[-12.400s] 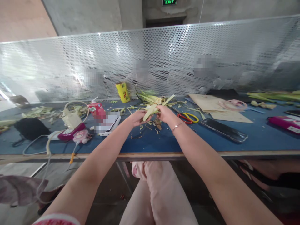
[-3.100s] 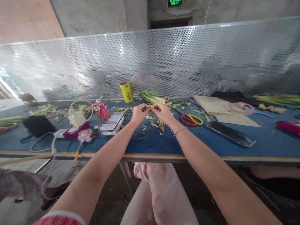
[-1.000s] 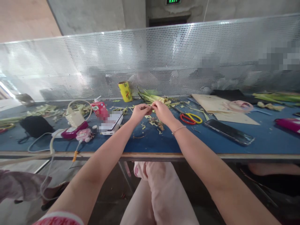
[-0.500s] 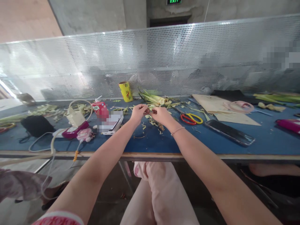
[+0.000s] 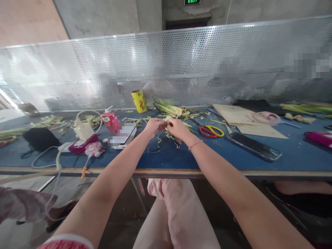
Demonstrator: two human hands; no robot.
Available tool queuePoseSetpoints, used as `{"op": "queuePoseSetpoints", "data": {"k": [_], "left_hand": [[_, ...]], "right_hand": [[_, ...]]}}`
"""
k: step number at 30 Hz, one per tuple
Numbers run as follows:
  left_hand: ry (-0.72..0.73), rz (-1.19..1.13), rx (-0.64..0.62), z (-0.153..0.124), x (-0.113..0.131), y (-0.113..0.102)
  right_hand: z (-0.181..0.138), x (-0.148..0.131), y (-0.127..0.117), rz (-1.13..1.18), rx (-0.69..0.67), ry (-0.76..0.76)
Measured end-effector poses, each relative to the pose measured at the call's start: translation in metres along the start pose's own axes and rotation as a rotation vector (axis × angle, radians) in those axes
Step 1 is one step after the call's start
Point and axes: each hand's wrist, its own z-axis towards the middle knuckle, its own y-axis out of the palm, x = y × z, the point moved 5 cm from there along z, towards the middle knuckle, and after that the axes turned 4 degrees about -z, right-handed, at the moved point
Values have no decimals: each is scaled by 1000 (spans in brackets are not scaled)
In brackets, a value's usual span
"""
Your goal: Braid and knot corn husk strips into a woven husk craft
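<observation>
Over the scraps at the middle of the table, my left hand and my right hand meet with their fingertips pinched together. Between them is a small pale green plant piece, partly hidden by the fingers. Both hands are closed on it, as far as it shows. Just beyond lies a bunch of green leafy stalks. Peeled plant scraps are scattered below the fingers. To the right of my right hand rest scissors with one red and one yellow handle.
A dark phone and brown paper sheets lie to the right. On the left are a white device with a screen, a red carton, cables and a black pouch. A yellow roll stands before the perforated metal screen.
My right hand has shifted slightly left, closer to my left hand. A pale green piece now shows at the fingertips. The things on the table have stayed where they were.
</observation>
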Motion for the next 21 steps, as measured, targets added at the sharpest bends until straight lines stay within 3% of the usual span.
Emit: {"op": "queuePoseSetpoints", "data": {"k": [9, 21], "left_hand": [[-122, 240, -59, 6, -17, -3], [48, 269, -44, 17, -25, -3]], "right_hand": [[-4, -11, 9, -67, -204, -89], [-4, -7, 13, -32, -226, -22]]}}
